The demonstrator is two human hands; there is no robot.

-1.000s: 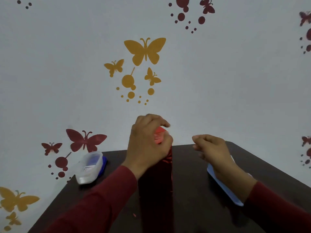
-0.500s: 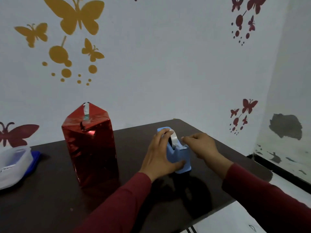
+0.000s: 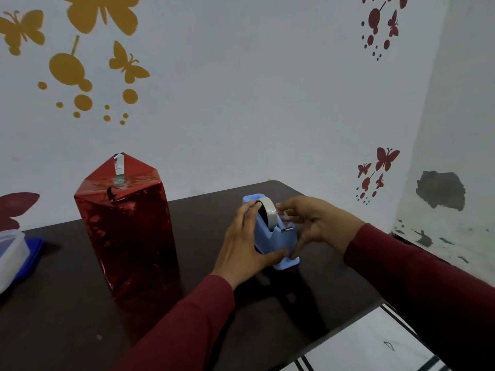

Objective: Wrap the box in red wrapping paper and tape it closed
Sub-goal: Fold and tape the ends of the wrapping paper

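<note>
A tall box wrapped in shiny red paper [image 3: 128, 234] stands upright on the dark table [image 3: 67, 330], left of centre. One triangular flap at its top sticks up, with a strip of clear tape [image 3: 119, 164] on it. To its right sits a light blue tape dispenser [image 3: 278, 236] holding a roll of tape [image 3: 267, 210]. My left hand [image 3: 245, 245] grips the dispenser's left side. My right hand [image 3: 316, 223] is at the dispenser's right side, fingertips pinching the tape end near the roll.
A clear plastic container on a blue lid [image 3: 13, 253] lies at the table's left edge. The table's right corner and front edge [image 3: 375, 303] drop to a tiled floor. A white wall with butterfly stickers stands close behind.
My left hand has left the top of the box and moved to the dispenser. The view swung right. My right hand's fingers have risen to the tape end.
</note>
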